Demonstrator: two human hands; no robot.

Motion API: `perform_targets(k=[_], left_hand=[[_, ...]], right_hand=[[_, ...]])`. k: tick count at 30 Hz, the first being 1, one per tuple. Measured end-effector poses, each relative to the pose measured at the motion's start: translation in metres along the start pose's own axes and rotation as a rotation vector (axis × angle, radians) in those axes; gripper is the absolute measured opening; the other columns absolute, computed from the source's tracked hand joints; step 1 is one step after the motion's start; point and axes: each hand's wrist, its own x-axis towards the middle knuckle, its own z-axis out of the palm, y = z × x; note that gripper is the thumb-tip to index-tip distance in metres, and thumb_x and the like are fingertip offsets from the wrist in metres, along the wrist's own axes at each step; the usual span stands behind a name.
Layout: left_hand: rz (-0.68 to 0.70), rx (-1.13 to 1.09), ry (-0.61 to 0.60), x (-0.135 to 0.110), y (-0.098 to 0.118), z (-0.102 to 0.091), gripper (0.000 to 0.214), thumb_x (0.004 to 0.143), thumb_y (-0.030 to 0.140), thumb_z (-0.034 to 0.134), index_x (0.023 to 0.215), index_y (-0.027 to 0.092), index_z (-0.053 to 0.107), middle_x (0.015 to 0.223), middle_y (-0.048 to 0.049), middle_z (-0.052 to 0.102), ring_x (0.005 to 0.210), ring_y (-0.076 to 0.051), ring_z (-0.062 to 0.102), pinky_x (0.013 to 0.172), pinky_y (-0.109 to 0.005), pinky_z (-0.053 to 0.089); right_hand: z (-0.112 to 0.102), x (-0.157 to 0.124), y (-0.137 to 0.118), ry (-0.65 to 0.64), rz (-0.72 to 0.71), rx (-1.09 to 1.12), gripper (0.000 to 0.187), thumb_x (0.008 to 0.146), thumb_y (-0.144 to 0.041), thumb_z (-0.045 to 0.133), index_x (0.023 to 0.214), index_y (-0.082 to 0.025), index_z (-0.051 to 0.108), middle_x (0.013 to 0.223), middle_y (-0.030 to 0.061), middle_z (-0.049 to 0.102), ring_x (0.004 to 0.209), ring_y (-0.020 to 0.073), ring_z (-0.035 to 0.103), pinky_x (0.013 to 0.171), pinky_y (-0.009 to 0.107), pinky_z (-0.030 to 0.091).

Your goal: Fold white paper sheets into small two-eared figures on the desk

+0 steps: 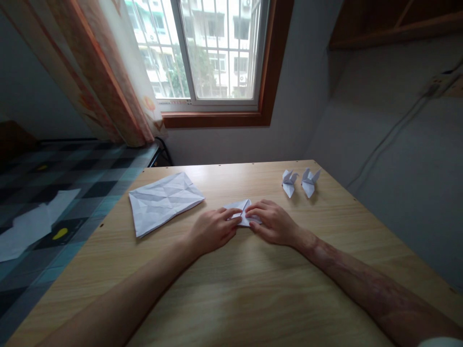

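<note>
A small folded white paper piece lies on the wooden table near its middle. My left hand rests on the table with its fingers curled, fingertips pinching the paper's left edge. My right hand mirrors it, fingers bent and pressing on the paper's right side. Most of the paper is hidden under both sets of fingers.
A creased, unfolded white sheet lies to the left. Two finished folded paper figures stand at the back right. A bed with a checked cover and loose white paper adjoins the table's left side. Window and curtain behind.
</note>
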Motion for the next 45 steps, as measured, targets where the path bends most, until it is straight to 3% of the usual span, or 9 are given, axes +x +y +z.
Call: perform_targets(k=[6, 11, 14, 17, 21, 27, 34, 39, 45], left_hand=[[-0.146, -0.204, 0.176, -0.001, 0.0, 0.003, 0.028, 0.112, 0.031, 0.054, 0.124, 0.025, 0.079, 0.118, -0.0082, 0.084, 0.099, -0.022, 0.08, 0.086, -0.033, 0.062], [-0.37, -0.659, 0.346, 0.005, 0.006, 0.0, 0.029, 0.11, 0.04, 0.061, 0.113, 0.019, 0.079, 0.1, -0.0072, 0.084, 0.088, -0.02, 0.078, 0.079, -0.028, 0.061], [-0.475, -0.897, 0.323, 0.008, 0.005, 0.001, 0.035, 0.106, 0.048, 0.067, 0.103, 0.016, 0.079, 0.088, -0.0054, 0.08, 0.078, -0.018, 0.074, 0.069, -0.025, 0.057], [-0.515, -1.024, 0.241, 0.009, 0.003, 0.001, 0.035, 0.099, 0.05, 0.075, 0.103, 0.015, 0.079, 0.091, -0.0057, 0.08, 0.081, -0.02, 0.074, 0.07, -0.026, 0.057], [-0.533, -1.069, 0.197, 0.01, 0.003, 0.003, 0.037, 0.096, 0.05, 0.081, 0.113, 0.017, 0.078, 0.105, -0.0078, 0.083, 0.095, -0.024, 0.078, 0.08, -0.031, 0.062], [-0.56, -1.112, 0.201, 0.011, 0.002, 0.008, 0.049, 0.094, 0.049, 0.084, 0.13, 0.018, 0.07, 0.104, -0.0081, 0.083, 0.093, -0.022, 0.078, 0.08, -0.031, 0.06], [-0.494, -0.988, 0.128, 0.01, -0.001, 0.003, 0.031, 0.095, 0.044, 0.079, 0.112, 0.018, 0.08, 0.107, -0.0073, 0.082, 0.093, -0.022, 0.075, 0.084, -0.032, 0.059], [-0.538, -1.046, 0.16, 0.009, -0.004, 0.009, 0.031, 0.094, 0.042, 0.079, 0.111, 0.016, 0.078, 0.102, -0.0063, 0.081, 0.091, -0.022, 0.074, 0.079, -0.029, 0.057], [-0.421, -1.058, 0.069, 0.011, 0.005, 0.003, 0.037, 0.094, 0.041, 0.081, 0.123, 0.019, 0.075, 0.12, -0.0084, 0.08, 0.109, -0.026, 0.075, 0.095, -0.035, 0.06]], right_hand=[[-0.003, 0.0, 0.0, 0.018, -0.013, 0.026, 0.039, 0.096, -0.037, 0.082, 0.132, -0.026, 0.071, 0.128, 0.0107, 0.08, 0.117, 0.0322, 0.073, 0.107, 0.051, 0.056], [0.003, -0.001, 0.007, 0.171, 0.135, 0.138, 0.023, 0.101, -0.035, 0.077, 0.122, -0.024, 0.076, 0.119, 0.0103, 0.082, 0.111, 0.0299, 0.076, 0.103, 0.047, 0.059], [0.006, -0.003, 0.011, 0.189, 0.232, 0.243, 0.018, 0.107, -0.039, 0.071, 0.107, -0.023, 0.081, 0.106, 0.0075, 0.083, 0.104, 0.0282, 0.076, 0.098, 0.043, 0.06], [0.009, -0.003, 0.014, 0.207, 0.36, 0.397, 0.023, 0.107, -0.042, 0.07, 0.105, -0.023, 0.082, 0.102, 0.0051, 0.083, 0.099, 0.0262, 0.076, 0.091, 0.039, 0.061], [0.01, -0.002, 0.019, 0.213, 0.455, 0.619, 0.03, 0.104, -0.048, 0.073, 0.113, -0.021, 0.08, 0.109, 0.0054, 0.083, 0.103, 0.0261, 0.076, 0.09, 0.036, 0.062], [0.009, -0.002, 0.023, 0.125, 0.455, 0.634, 0.031, 0.104, -0.049, 0.074, 0.111, -0.02, 0.081, 0.106, 0.0046, 0.082, 0.096, 0.0235, 0.074, 0.085, 0.033, 0.059], [0.017, -0.006, 0.03, 0.164, 0.499, 0.783, 0.04, 0.095, -0.052, 0.085, 0.119, -0.021, 0.077, 0.106, 0.005, 0.08, 0.093, 0.0223, 0.074, 0.08, 0.031, 0.061], [0.017, -0.004, 0.03, 0.175, 0.516, 0.808, 0.037, 0.09, -0.051, 0.088, 0.109, -0.02, 0.079, 0.108, 0.0064, 0.081, 0.1, 0.0244, 0.075, 0.093, 0.036, 0.06], [0.015, -0.005, 0.03, 0.161, 0.526, 0.726, 0.034, 0.097, -0.054, 0.08, 0.101, -0.021, 0.078, 0.095, 0.0035, 0.078, 0.086, 0.0217, 0.07, 0.077, 0.032, 0.055]])
